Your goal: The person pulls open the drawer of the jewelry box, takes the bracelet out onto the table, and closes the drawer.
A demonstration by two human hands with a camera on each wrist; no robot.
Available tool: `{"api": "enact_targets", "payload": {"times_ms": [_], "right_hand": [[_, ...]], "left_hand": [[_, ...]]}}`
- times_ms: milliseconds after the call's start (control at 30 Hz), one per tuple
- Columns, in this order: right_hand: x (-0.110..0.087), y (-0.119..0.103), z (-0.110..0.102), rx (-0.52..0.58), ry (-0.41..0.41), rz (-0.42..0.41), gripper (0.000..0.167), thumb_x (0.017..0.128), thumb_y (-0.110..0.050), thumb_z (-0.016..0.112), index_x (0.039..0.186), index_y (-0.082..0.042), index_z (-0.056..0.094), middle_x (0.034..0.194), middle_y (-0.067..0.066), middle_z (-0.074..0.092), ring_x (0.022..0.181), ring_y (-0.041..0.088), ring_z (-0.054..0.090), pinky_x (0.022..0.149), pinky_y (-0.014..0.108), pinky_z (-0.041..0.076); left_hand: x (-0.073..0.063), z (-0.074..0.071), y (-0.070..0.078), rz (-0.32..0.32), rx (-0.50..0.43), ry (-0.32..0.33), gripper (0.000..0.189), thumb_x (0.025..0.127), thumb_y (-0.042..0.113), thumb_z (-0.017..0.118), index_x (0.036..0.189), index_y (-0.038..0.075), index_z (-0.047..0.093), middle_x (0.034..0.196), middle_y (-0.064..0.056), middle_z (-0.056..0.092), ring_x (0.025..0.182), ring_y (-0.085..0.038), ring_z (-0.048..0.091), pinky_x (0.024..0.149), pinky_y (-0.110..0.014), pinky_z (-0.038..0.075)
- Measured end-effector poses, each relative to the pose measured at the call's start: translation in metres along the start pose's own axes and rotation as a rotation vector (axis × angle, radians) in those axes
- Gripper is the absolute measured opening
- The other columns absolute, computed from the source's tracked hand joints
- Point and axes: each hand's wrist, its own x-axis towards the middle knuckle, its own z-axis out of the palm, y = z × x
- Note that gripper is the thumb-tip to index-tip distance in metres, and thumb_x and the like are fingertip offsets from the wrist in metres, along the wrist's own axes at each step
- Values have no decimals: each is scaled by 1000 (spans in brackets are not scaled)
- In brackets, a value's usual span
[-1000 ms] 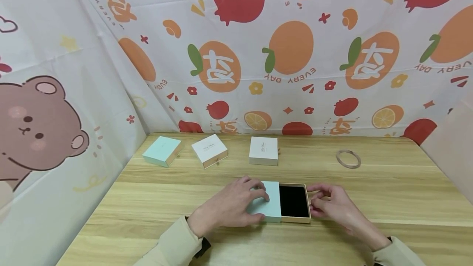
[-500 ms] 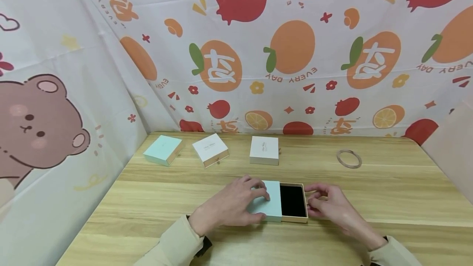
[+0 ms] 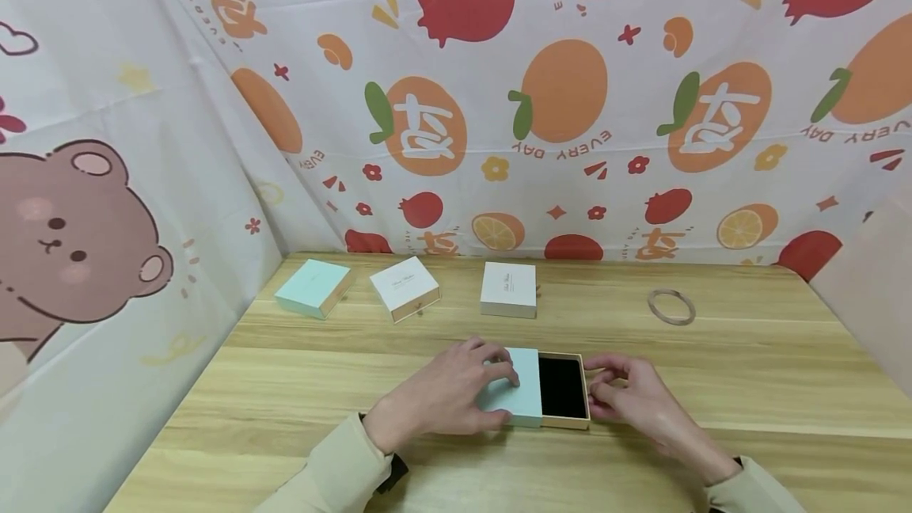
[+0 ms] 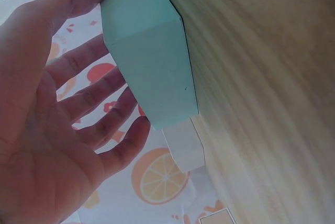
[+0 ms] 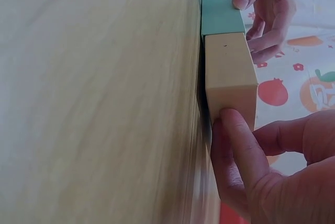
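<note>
A mint-green drawer box lies on the table before me, its tan drawer with a black lining partly out to the right. My left hand holds the mint sleeve from above, thumb on the near edge and bent fingers over the top. In the left wrist view the thumb touches the sleeve's edge. At the drawer's outer end, my right hand presses with its fingertips. The right wrist view shows a fingertip against the drawer's tan end.
Along the back stand another mint box, a white box turned at an angle, and a second white box. A thin bangle-like ring lies at the back right. Fruit-patterned cloth hangs behind the table.
The drawer has slid a little to the left into its sleeve, and my right hand has moved left with it. My left hand has kept its place on the sleeve.
</note>
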Motion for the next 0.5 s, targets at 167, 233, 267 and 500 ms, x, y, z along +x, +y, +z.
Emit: {"api": "enact_targets", "payload": {"times_ms": [167, 233, 267, 500], "right_hand": [[1, 0, 2, -2, 0, -6, 41, 95, 8, 55, 136, 11, 53, 103, 15, 60, 85, 18, 67, 74, 27, 62], [2, 0, 3, -4, 7, 2, 40, 95, 9, 55, 135, 11, 54, 103, 15, 60, 84, 18, 67, 73, 27, 62], [2, 0, 3, -5, 9, 4, 40, 95, 9, 54, 135, 11, 54, 103, 15, 59, 84, 18, 67, 73, 27, 62], [1, -2, 4, -19, 10, 3, 38, 96, 8, 54, 134, 10, 55, 102, 14, 58, 85, 18, 67, 73, 27, 62]], "left_hand": [[0, 0, 0, 3, 6, 0, 30, 89, 45, 71, 115, 29, 70, 127, 4, 65, 120, -21, 58, 103, -41, 51], [0, 0, 0, 4, 6, -2, 30, 89, 45, 70, 115, 29, 70, 127, 4, 65, 120, -21, 58, 103, -41, 51], [1, 0, 0, 5, 6, -2, 30, 89, 45, 70, 115, 29, 70, 127, 4, 65, 120, -21, 58, 102, -41, 51], [1, 0, 1, 8, 18, 4, 31, 88, 45, 71, 114, 29, 70, 127, 3, 65, 120, -21, 59, 103, -41, 51]]}}
